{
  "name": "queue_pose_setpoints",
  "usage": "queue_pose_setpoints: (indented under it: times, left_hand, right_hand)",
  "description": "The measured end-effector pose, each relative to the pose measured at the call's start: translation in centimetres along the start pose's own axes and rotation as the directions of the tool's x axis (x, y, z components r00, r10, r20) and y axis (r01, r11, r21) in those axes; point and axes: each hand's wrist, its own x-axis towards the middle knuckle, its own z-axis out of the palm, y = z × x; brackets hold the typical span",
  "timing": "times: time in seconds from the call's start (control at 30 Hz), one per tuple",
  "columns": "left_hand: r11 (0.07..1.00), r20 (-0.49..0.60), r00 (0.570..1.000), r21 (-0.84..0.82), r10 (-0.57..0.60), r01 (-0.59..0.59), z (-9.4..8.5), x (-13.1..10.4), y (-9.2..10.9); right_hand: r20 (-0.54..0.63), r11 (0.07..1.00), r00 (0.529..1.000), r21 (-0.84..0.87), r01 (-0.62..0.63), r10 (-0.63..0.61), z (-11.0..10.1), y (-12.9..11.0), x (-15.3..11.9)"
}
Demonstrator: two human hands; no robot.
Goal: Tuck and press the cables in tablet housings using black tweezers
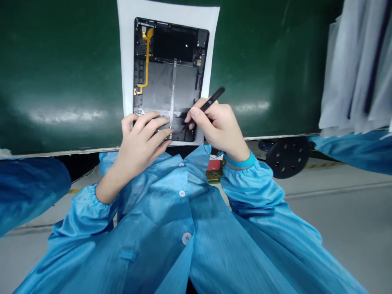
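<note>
Left hand (139,141) spread over near end of opened device (159,83); right hand (223,125) pinching slim black tool (213,99).

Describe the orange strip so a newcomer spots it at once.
On the green table, a white sheet lies under an open black device. Inside the device's left side, beyond the left hand, the orange strip runs down from near the top and bends toward the left edge. Its colour sets it apart from the pale strip nearer the middle and the black parts around it.
</note>
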Motion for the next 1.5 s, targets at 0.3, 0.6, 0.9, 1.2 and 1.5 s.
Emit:
queue_pose_setpoints:
  times: [0.3, 0.6, 0.9, 1.2, 1.5]
  left_hand:
    - [0.997, 0.013, 1.000, 0.077, 0.023, -0.024, -0.3, 0.0, 0.3]
    - [0.931, 0.027, 0.973, 0.286, 0.228, -0.226, -0.9, 0.1, -0.3]
    - [0.994, 0.334, 0.941, -0.110, 0.048, -0.012, -2.1, 1.7, -1.8]
    - [0.978, 0.480, 0.872, -0.208, 0.094, 0.009, -3.5, 3.9, -3.3]
    - [0.971, 0.510, 0.835, -0.211, 0.206, -0.111, -4.3, 4.6, -4.1]
  right_hand:
    - [-0.044, 0.999, 0.999, 0.035, -0.011, 0.012, -0.2, 0.0, -0.2]
    - [-0.116, 0.989, 0.986, -0.097, 0.109, -0.120, -0.3, 0.9, -1.9]
    - [-0.045, 0.970, 0.992, -0.218, 0.107, -0.119, -0.9, 1.5, -2.1]
    - [-0.179, 0.995, 0.980, -0.066, 0.073, -0.084, 1.2, -0.6, -3.0]
    - [-0.145, 0.999, 0.989, -0.041, 0.008, -0.014, 2.6, -0.8, -3.4]
